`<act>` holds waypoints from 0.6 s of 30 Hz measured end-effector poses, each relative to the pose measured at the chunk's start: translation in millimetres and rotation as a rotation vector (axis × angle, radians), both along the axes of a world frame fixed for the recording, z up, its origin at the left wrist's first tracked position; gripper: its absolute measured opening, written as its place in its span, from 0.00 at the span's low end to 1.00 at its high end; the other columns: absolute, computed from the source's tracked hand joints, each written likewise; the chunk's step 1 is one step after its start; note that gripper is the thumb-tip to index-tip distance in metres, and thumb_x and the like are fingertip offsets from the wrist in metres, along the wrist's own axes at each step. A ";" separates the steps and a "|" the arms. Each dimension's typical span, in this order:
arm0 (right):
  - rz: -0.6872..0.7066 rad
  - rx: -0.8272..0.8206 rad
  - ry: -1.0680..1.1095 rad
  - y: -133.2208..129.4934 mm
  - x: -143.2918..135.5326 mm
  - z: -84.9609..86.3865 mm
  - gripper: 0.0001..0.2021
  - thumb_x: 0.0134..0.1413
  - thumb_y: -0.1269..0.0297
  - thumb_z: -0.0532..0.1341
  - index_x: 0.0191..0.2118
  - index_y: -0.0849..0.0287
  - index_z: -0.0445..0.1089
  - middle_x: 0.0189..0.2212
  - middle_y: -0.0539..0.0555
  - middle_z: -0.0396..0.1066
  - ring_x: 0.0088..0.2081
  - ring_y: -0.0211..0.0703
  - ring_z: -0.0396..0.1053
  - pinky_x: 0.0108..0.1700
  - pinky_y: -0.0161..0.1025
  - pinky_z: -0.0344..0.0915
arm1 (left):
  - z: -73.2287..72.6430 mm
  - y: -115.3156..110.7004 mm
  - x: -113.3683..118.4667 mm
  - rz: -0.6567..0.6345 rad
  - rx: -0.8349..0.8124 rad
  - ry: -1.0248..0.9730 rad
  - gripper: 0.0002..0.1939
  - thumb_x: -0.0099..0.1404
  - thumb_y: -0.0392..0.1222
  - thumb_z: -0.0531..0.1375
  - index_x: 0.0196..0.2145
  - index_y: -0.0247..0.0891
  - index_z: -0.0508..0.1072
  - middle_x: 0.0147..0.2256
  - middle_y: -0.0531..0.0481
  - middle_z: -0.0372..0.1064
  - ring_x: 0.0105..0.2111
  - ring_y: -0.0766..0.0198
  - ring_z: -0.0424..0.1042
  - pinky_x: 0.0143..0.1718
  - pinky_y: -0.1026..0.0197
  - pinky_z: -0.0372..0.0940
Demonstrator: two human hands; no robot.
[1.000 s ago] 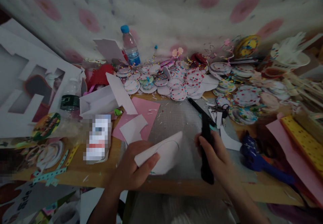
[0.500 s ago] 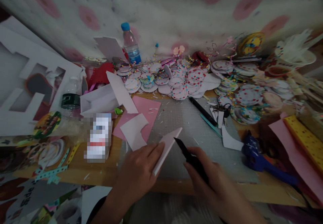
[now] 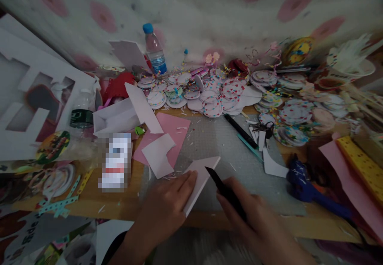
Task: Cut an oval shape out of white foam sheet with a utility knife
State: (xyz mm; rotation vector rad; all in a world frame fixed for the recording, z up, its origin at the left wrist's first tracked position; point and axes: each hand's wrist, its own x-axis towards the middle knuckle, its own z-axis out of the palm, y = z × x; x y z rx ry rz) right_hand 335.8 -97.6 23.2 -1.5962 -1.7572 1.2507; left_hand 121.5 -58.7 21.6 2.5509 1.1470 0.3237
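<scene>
The left hand (image 3: 167, 203) holds a white board (image 3: 202, 173) over the near half of the grey mat (image 3: 209, 137); the right hand (image 3: 251, 217) grips a black knife (image 3: 227, 193). From afar I judge this trimming; the next cut needs the board steady.

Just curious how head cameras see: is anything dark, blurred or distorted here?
Head view: dim overall, without strong glare; black knife and white piece fairly crisp; blur below the desk edge; blocky pixels left of the pink sheet; far-right cup seems stretched.
</scene>
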 end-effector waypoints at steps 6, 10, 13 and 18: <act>0.035 -0.020 -0.042 0.0 -2.3 -2.1 0.05 0.66 0.59 0.50 0.41 0.51 0.59 0.26 0.50 0.75 0.25 0.44 0.74 0.24 0.36 0.56 | -2.1 0.6 -0.3 -0.017 0.019 -0.004 0.28 0.60 0.24 0.48 0.58 0.31 0.62 0.50 0.37 0.73 0.47 0.56 0.75 0.46 0.54 0.73; 0.049 -0.015 -0.133 -1.5 -4.8 -5.9 0.05 0.66 0.59 0.48 0.39 0.52 0.57 0.24 0.50 0.75 0.22 0.45 0.73 0.21 0.36 0.51 | -2.2 1.2 0.3 -0.030 0.032 0.010 0.27 0.61 0.25 0.48 0.57 0.30 0.63 0.50 0.36 0.73 0.47 0.56 0.75 0.45 0.54 0.73; 0.054 0.000 -0.205 -2.5 -7.1 -8.6 0.05 0.65 0.60 0.48 0.38 0.53 0.55 0.21 0.51 0.74 0.18 0.46 0.72 0.18 0.37 0.45 | 0.0 1.8 1.3 -0.058 0.090 0.047 0.24 0.61 0.24 0.47 0.55 0.26 0.65 0.48 0.35 0.73 0.46 0.56 0.75 0.45 0.57 0.72; 0.074 0.061 -0.282 -6.2 -10.0 -13.3 0.02 0.64 0.63 0.48 0.38 0.54 0.52 0.18 0.50 0.73 0.16 0.47 0.71 0.17 0.37 0.40 | 1.2 2.7 0.4 -0.139 0.198 0.099 0.21 0.65 0.25 0.45 0.53 0.21 0.66 0.47 0.34 0.74 0.45 0.56 0.76 0.43 0.59 0.72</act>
